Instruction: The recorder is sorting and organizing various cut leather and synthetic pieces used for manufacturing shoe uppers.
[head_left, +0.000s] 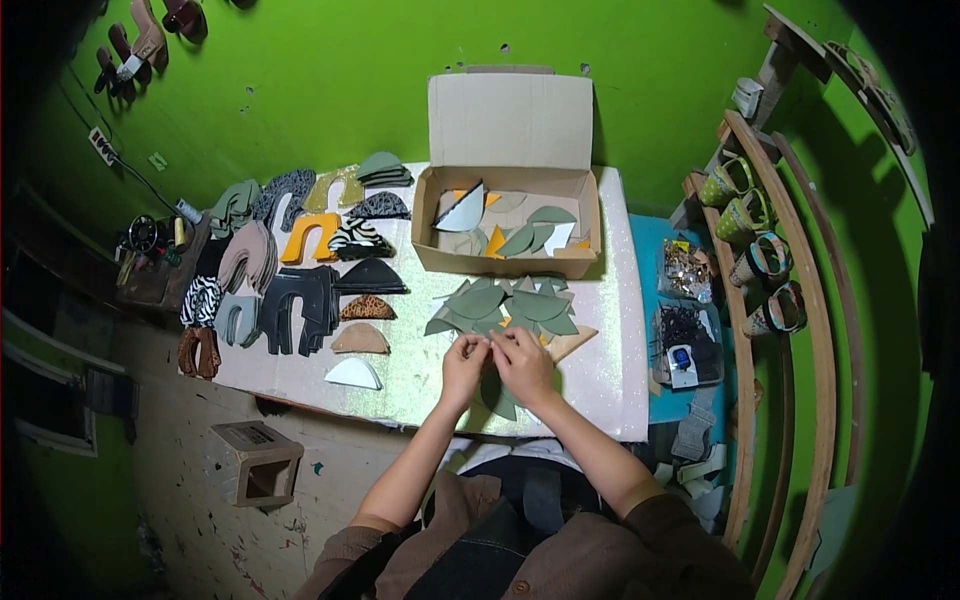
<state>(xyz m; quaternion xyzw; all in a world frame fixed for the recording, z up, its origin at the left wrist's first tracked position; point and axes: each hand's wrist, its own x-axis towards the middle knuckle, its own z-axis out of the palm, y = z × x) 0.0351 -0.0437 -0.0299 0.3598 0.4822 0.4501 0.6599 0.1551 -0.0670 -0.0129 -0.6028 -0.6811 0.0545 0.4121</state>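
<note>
My left hand (465, 368) and my right hand (524, 366) meet at the fingertips over the near part of the table, both closed in a pinch. What they pinch is too small or hidden to make out. Just beyond them spreads a loose pile of green half-moon and leaf-shaped cut pieces (478, 303), with bits of orange among them. More green pieces (498, 397) show below and between my hands; whether these are held or lie on the table, I cannot tell. A tan pointed piece (573, 344) lies by my right hand.
Behind the pile stands an open cardboard box (505, 262) with green, white and orange pieces inside. Stacked arch-shaped pieces (300, 310) and half-moon pieces (360, 338) fill the table's left side. Right of it are plastic containers (690, 345) and a wooden rack (790, 400) with shoes.
</note>
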